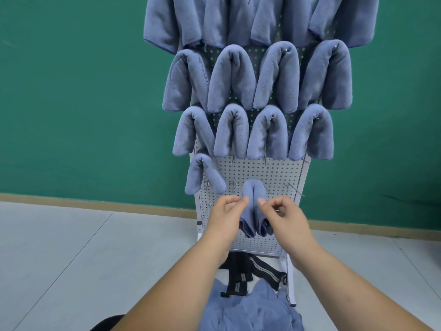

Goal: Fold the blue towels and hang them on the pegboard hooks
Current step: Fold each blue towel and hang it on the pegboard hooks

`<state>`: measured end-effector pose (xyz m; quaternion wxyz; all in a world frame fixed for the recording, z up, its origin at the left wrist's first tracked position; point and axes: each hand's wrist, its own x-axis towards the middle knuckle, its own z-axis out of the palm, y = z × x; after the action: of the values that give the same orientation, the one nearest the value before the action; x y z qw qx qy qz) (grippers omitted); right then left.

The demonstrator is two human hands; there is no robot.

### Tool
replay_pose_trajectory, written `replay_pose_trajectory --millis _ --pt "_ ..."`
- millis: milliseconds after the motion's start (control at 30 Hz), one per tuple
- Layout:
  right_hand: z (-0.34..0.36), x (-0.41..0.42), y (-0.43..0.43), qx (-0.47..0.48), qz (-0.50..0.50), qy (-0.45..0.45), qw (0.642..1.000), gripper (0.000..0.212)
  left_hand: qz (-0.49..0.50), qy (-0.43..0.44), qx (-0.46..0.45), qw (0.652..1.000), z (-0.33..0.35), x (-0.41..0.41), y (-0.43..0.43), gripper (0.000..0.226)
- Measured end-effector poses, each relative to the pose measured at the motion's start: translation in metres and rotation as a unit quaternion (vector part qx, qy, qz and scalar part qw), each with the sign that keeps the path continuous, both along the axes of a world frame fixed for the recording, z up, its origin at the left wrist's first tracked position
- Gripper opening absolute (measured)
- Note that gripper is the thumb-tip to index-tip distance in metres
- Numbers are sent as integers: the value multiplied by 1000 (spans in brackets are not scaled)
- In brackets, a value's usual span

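Observation:
A white pegboard (262, 170) stands against the green wall with several folded blue towels hung over its hooks in rows. One folded blue towel (254, 195) is draped over a lower hook, its two halves hanging down. My left hand (228, 216) pinches the towel's left half and my right hand (282, 217) pinches its right half, both with fingers curled. Another hung towel (202, 174) sits just up and left of it.
Bare metal hooks (294, 189) stick out of the pegboard right of the held towel. A heap of unfolded blue towels (250, 309) lies at the bottom, with black straps (241, 275) behind it near the stand's foot. Grey floor spreads to both sides.

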<state>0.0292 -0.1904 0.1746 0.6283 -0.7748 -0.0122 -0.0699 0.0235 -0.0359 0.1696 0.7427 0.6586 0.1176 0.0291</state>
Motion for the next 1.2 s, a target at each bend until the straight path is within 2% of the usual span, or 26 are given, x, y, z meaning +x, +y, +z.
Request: replay_pose_trajectory --millis 67,133,267,367,500,633,800,1000,1200 --pt "4 0 6 47 -3 8 999 27 14 8 -23 1000 3 1 6 46" --pt "2 2 11 70 18 18 997 27 -2 8 11 1000 5 0 10 48" --pt "-6 6 25 97 53 37 993 29 5 -12 72 997 -6 2 12 14" --pt "-8 9 40 126 38 27 991 33 34 -24 54 998 -7 4 12 7" --pt "-9 18 56 48 -13 -38 998 31 87 -53 34 994 2 6 15 16" --pt "3 16 65 -21 -60 -118 991 25 149 -140 93 974 13 9 24 24" --pt "23 32 76 -82 -53 -215 972 31 181 -214 143 949 33 16 27 24" --pt "19 71 76 -148 -88 -212 962 29 187 -198 240 932 30 47 38 21" --pt "1 86 74 -183 -121 -203 954 29 199 -188 261 926 13 74 43 23"
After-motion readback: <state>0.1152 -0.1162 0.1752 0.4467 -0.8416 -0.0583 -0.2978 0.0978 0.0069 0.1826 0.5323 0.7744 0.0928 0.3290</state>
